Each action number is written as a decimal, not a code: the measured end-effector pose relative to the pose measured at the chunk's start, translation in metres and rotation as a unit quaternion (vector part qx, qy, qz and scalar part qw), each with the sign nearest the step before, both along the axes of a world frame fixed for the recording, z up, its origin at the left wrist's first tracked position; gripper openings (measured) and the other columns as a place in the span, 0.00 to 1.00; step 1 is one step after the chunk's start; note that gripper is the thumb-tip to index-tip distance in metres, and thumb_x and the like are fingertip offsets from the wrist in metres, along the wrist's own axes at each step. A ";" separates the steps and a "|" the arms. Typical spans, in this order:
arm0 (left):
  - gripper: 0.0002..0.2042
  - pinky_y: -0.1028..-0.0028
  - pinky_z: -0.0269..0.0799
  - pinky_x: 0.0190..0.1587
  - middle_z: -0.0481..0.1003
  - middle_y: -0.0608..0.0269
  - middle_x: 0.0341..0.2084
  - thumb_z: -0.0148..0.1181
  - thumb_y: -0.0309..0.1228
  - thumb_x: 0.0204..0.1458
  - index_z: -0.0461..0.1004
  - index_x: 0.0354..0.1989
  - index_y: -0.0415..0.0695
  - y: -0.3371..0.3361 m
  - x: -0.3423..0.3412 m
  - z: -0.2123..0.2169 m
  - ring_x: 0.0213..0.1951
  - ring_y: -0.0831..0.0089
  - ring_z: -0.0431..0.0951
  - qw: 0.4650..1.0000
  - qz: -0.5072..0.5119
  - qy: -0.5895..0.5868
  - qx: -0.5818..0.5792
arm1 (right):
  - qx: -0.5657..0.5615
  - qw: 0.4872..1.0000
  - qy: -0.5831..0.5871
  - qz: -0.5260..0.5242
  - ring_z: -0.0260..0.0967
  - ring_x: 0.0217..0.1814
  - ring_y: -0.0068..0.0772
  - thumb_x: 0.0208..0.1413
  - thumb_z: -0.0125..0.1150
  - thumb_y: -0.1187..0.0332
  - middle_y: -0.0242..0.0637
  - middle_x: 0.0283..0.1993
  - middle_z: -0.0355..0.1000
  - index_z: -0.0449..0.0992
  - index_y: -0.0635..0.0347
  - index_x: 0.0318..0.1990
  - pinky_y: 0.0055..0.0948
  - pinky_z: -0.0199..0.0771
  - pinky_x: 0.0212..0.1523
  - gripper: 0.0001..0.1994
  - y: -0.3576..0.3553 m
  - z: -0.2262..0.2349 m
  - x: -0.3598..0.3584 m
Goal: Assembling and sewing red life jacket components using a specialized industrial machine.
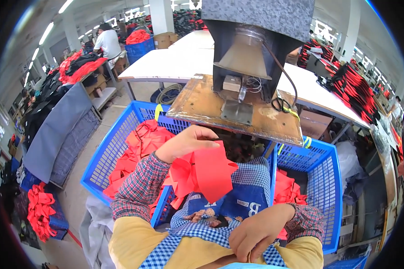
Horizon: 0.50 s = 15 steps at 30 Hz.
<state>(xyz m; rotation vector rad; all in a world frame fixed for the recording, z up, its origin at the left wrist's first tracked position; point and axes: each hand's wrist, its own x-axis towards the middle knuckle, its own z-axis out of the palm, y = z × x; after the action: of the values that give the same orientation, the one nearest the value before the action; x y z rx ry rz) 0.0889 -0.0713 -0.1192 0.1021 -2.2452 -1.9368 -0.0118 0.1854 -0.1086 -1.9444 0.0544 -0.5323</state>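
Note:
My left hand [188,143] pinches the upper edge of a bunch of red fabric pieces [213,172], which hangs in front of the machine's wooden board. Close to my chest is my right hand [260,231], its fingers curled in and pressed together against the apron strap; whatever they may hold is hidden. A blue checked apron [253,175] covers my lap, with some brownish scraps [202,215] lying on it. Just ahead stands a machine with a funnel-shaped hood [243,56] above a small metal plate [237,111] on a worn wooden board [197,101].
A blue crate [96,154] with red fabric pieces flanks me on the left, another blue crate [330,179] on the right. Black-handled scissors [280,105] hang at the board's right edge. White tables [175,60] stand behind. A person [107,42] works at far left.

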 end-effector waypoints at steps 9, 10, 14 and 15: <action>0.13 0.79 0.70 0.42 0.77 0.68 0.34 0.62 0.31 0.54 0.76 0.43 0.35 0.018 -0.005 -0.018 0.38 0.83 0.74 0.999 -0.002 -0.007 -0.035 | 0.000 0.983 -0.151 -0.106 0.68 0.38 0.48 0.58 0.59 0.59 0.42 0.37 0.71 0.75 0.61 0.40 0.41 0.69 0.39 0.13 0.009 -0.006 0.034; 0.13 0.79 0.70 0.42 0.77 0.67 0.35 0.62 0.31 0.54 0.76 0.42 0.35 0.020 -0.006 -0.018 0.38 0.83 0.74 0.999 -0.003 0.003 -0.052 | -0.002 0.989 -0.120 -0.088 0.70 0.40 0.48 0.58 0.58 0.56 0.44 0.38 0.72 0.75 0.61 0.41 0.43 0.70 0.41 0.15 0.008 -0.012 0.038; 0.10 0.79 0.68 0.43 0.74 0.67 0.34 0.61 0.28 0.54 0.76 0.42 0.36 0.029 -0.007 -0.014 0.39 0.80 0.73 0.991 0.005 0.037 -0.126 | -0.005 0.999 -0.025 -0.031 0.73 0.46 0.51 0.57 0.57 0.49 0.51 0.43 0.74 0.77 0.62 0.44 0.48 0.73 0.45 0.22 0.000 -0.027 0.039; 0.10 0.78 0.68 0.42 0.74 0.67 0.34 0.62 0.29 0.54 0.76 0.42 0.36 0.030 -0.005 -0.013 0.38 0.79 0.73 0.985 0.009 0.066 -0.162 | 0.050 0.998 0.000 -0.029 0.70 0.39 0.49 0.57 0.59 0.57 0.44 0.40 0.73 0.76 0.61 0.41 0.43 0.70 0.40 0.16 -0.002 -0.029 0.029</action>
<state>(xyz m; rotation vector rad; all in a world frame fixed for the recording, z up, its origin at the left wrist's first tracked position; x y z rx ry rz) 0.0836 -0.0409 -0.1322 -0.0467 -2.4218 -1.4954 0.0169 0.1835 -0.1372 -1.8488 0.1349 -0.5564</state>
